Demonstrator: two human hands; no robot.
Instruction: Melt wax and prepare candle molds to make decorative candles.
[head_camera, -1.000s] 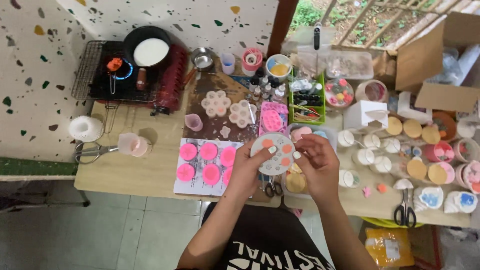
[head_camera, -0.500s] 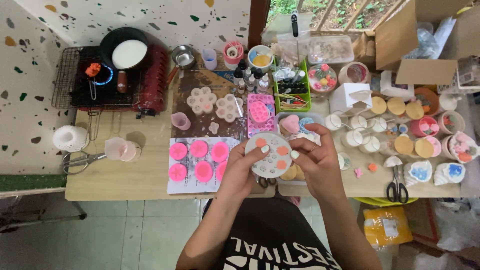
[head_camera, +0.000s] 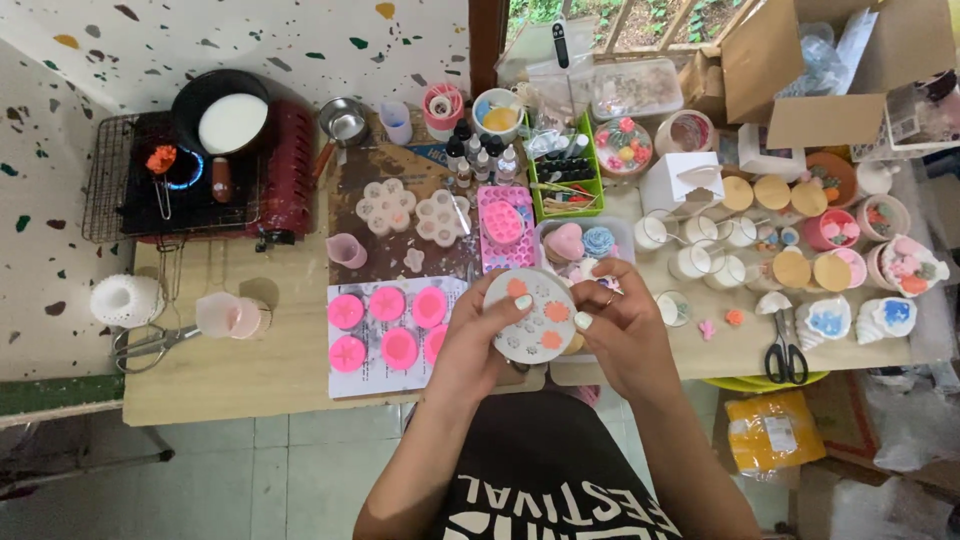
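Both hands grip the round mould (head_camera: 530, 316) above the table's (head_camera: 250, 370) near edge, left hand (head_camera: 478, 345) pinching its left rim, right hand (head_camera: 620, 335) its right, apparently flexing it; freeing the orange casts likely needs gentle bending.

My one camera sits on my head, looking steeply down over my hands (head_camera: 545, 335) onto the table (head_camera: 230, 370), close enough to take in its whole cluttered width.
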